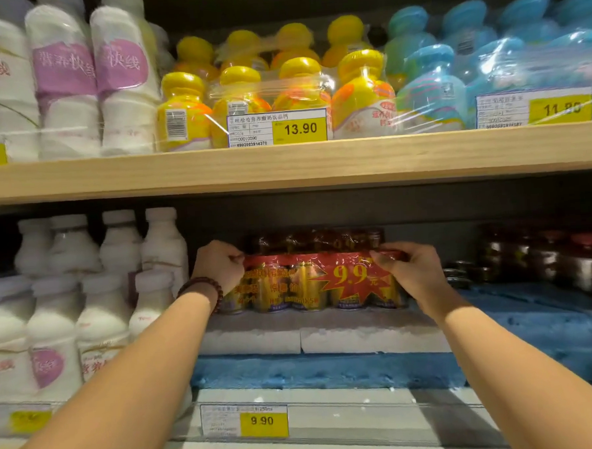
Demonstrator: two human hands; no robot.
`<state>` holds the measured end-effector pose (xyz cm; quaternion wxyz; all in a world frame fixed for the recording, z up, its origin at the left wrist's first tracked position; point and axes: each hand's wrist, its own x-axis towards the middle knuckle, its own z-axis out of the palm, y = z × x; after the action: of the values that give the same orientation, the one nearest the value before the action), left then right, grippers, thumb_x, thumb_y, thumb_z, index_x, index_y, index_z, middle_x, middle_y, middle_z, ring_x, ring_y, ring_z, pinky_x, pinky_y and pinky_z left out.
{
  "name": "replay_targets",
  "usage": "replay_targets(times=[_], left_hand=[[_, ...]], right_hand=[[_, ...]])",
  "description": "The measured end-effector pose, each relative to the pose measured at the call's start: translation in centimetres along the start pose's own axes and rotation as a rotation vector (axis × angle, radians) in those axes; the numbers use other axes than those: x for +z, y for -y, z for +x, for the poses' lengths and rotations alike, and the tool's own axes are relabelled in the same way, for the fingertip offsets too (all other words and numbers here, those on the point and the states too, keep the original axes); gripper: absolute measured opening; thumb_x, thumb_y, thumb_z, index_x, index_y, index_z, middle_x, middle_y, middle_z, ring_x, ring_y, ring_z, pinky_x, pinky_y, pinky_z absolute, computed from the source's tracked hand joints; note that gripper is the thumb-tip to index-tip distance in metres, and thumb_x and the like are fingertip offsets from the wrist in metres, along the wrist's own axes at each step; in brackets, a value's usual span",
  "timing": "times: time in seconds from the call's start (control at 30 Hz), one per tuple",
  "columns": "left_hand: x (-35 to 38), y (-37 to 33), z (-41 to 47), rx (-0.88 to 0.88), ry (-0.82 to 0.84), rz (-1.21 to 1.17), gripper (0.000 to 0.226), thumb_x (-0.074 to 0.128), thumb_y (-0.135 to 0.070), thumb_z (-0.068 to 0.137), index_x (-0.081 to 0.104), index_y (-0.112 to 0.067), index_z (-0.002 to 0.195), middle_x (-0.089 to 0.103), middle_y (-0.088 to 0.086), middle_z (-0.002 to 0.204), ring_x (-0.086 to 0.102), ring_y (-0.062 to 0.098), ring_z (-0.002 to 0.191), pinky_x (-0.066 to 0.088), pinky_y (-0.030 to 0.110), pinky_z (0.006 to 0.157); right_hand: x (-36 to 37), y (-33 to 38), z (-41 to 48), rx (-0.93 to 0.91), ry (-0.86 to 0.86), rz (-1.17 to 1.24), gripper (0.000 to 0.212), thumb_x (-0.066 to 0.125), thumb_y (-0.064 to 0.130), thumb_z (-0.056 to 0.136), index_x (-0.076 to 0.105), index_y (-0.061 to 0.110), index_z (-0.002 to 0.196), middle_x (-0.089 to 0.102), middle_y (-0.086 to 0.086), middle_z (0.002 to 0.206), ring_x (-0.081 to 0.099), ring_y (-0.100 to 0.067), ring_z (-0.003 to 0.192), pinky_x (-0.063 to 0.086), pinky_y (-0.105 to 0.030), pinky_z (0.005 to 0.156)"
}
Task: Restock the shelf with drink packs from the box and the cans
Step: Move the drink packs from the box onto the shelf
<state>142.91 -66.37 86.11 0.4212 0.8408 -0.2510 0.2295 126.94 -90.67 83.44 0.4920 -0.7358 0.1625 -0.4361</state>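
A shrink-wrapped pack of gold cans, with a red wrap marked 9.9, stands on a white foam slab deep in the lower shelf. My left hand, a bead bracelet on its wrist, grips the pack's upper left corner. My right hand pinches the upper right corner of the wrap. Behind the pack I see the dark tops of another pack. The box is out of sight.
White milk-drink bottles crowd the lower shelf on the left. Dark cans stand at the right, on a blue foam mat. The wooden upper shelf carries white, yellow and blue bottle packs. A 9.90 price tag sits on the front rail.
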Motion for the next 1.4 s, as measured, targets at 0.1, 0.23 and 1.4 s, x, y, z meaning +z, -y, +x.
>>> replay_targets(times=[0.1, 0.23, 1.4], left_hand=[[0.2, 0.4, -0.2, -0.007, -0.013, -0.006, 0.023, 0.052, -0.013, 0.091, 0.067, -0.007, 0.108, 0.067, 0.013, 0.112, 0.059, 0.024, 0.105, 0.036, 0.022, 0.081], [0.3, 0.9, -0.3, -0.007, 0.018, 0.017, 0.027, 0.048, -0.017, 0.093, 0.064, -0.011, 0.115, 0.066, 0.012, 0.116, 0.059, 0.026, 0.105, 0.037, 0.024, 0.08], [-7.5, 5.2, -22.0, 0.318, 0.489, -0.384, 0.01, 0.064, -0.014, 0.084, 0.073, -0.017, 0.079, 0.073, 0.005, 0.076, 0.064, 0.011, 0.07, 0.052, 0.028, 0.07]], right_hand=[[0.0, 0.1, -0.4, 0.002, 0.016, -0.012, 0.044, 0.072, 0.027, 0.079, 0.061, 0.013, 0.119, 0.065, -0.008, 0.111, 0.064, -0.015, 0.085, 0.052, -0.024, 0.064], [0.1, 0.2, -0.8, -0.005, 0.007, -0.045, 0.043, 0.069, 0.029, 0.081, 0.06, 0.014, 0.12, 0.066, -0.003, 0.102, 0.062, -0.005, 0.074, 0.048, -0.018, 0.056], [6.5, 5.4, -25.4, 0.24, 0.357, 0.168, 0.01, 0.057, 0.008, 0.09, 0.065, 0.004, 0.094, 0.064, -0.01, 0.071, 0.062, -0.008, 0.051, 0.05, -0.017, 0.049]])
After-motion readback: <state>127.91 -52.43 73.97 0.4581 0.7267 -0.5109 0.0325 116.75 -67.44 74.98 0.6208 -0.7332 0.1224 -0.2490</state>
